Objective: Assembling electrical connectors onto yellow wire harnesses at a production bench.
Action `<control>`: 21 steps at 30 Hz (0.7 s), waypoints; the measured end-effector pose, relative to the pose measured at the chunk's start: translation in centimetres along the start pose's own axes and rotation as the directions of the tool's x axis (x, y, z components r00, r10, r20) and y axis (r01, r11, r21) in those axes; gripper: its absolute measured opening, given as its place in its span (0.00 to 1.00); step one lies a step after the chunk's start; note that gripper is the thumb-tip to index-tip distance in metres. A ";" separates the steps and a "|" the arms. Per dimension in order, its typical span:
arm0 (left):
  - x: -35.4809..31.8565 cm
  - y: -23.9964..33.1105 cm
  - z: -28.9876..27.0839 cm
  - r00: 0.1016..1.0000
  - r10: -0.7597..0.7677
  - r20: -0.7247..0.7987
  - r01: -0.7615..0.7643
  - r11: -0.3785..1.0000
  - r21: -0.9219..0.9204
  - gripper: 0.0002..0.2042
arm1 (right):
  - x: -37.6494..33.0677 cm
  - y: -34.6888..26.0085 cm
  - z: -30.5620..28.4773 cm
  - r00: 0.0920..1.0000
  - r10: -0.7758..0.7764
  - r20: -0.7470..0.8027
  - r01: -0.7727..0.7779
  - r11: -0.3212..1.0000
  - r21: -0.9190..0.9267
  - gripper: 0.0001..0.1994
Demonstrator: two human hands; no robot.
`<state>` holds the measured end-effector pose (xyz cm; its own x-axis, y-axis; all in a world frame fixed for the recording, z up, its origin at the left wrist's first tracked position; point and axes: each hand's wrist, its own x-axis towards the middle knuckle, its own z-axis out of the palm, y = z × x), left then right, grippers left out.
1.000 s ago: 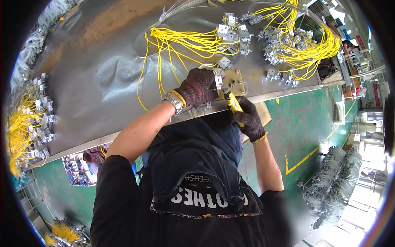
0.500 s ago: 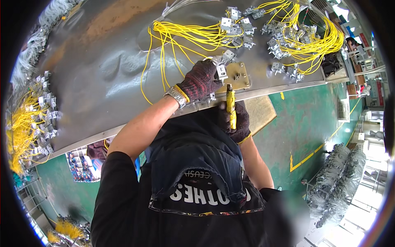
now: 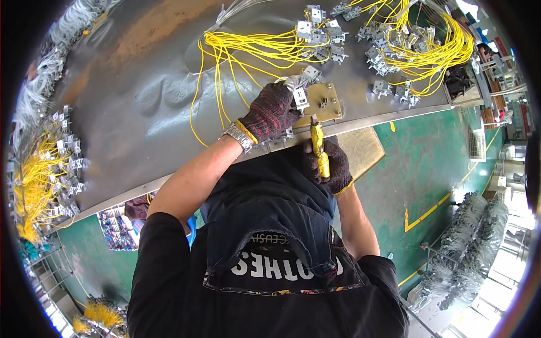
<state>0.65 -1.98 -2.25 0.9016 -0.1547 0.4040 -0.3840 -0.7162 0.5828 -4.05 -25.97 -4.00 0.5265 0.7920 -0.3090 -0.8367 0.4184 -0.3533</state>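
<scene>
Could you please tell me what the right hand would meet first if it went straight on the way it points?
Most likely the brass-coloured plate at the edge of the table: the yellow tool in the right hand points that way, though depth is unclear and it might pass above.

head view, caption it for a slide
At a metal bench, gloved left hand holds a metal fitting, gloved right hand a yellow tool.

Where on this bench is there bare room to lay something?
Widest bare patch: the metal bench between the far-left wire pile and the fanned yellow wires. A smaller gap lies between the brass-coloured plate and the fittings to its right. Crowded: the plate's left side, where the left hand holds a metal piece.
</scene>
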 end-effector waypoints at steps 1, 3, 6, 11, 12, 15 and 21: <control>0.1 0.5 -0.2 1.000 0.001 0.007 -0.001 1.000 -0.005 0.32 | -0.1 0.0 0.1 1.000 -0.004 -0.006 0.004 1.000 0.006 0.19; 0.3 1.4 -0.6 0.996 -0.054 0.064 0.049 0.996 0.070 0.31 | -0.1 0.0 0.3 0.996 -0.073 -0.043 0.069 0.995 -0.076 0.19; 0.2 2.1 -0.9 0.998 -0.064 0.020 0.060 0.987 0.148 0.32 | -0.2 0.2 1.4 0.999 -0.051 -0.008 0.050 0.994 -0.099 0.20; 0.4 2.3 -0.8 0.999 0.009 -0.040 -0.006 0.997 0.071 0.32 | -1.6 -0.5 4.3 0.940 -0.295 -0.170 0.135 0.782 -0.609 0.27; 0.1 2.3 -0.7 1.000 -0.027 -0.002 0.027 0.987 0.161 0.32 | -1.5 -0.8 3.2 0.935 -0.329 -0.133 0.127 0.660 -0.740 0.23; 0.7 2.7 -0.5 0.974 -0.191 0.119 0.147 0.941 0.305 0.31 | -1.7 -1.4 5.0 0.793 -0.596 0.125 0.073 -0.110 -0.991 0.19; 0.5 3.3 -1.5 0.940 -0.297 0.171 0.249 0.934 0.255 0.26 | -2.3 -2.6 5.8 0.846 -0.529 0.062 0.057 -0.026 -0.998 0.17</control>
<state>-0.42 -3.39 0.95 0.9951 -0.0490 0.0863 -0.0837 -0.8813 0.4650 -3.94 -26.32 2.80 0.8788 0.4767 -0.0199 0.2022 -0.4100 -0.8894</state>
